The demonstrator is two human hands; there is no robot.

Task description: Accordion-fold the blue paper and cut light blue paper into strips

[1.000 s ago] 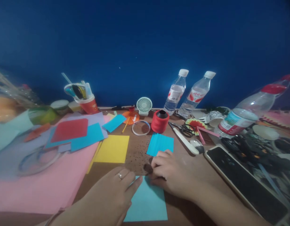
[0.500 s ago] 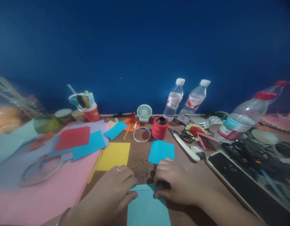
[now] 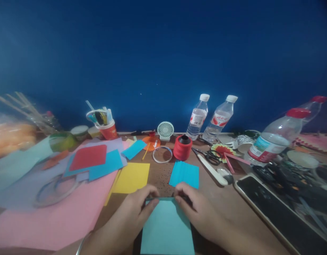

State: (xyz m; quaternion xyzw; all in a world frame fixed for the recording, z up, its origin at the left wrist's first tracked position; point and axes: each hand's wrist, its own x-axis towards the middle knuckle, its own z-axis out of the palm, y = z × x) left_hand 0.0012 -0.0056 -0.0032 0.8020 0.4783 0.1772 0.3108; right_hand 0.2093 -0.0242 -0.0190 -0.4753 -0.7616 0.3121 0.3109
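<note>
A light teal sheet of paper [image 3: 167, 226] is at the bottom middle, tilted up toward me. My left hand [image 3: 138, 209] pinches its upper left corner between thumb and fingers. Its upper right corner is pinched by my right hand [image 3: 194, 207] in the same way. The fingertips curl behind the paper and are partly hidden. Just beyond the right hand lies a pleated blue paper [image 3: 184, 173]. Yellow paper [image 3: 133, 177] lies past the left hand.
Pink sheets [image 3: 70, 226] with red paper [image 3: 89, 157] cover the left. A red thread spool [image 3: 182, 148], a mini fan [image 3: 165, 130], scissors [image 3: 211, 157] and water bottles [image 3: 197, 118] stand or lie behind. At right are a phone [image 3: 275, 209] and a larger bottle [image 3: 272, 141].
The teal paper has been raised and tilted, and the narrow fold at its top edge no longer shows. Both hands have turned, curling around its upper corners. The view has shifted slightly.
</note>
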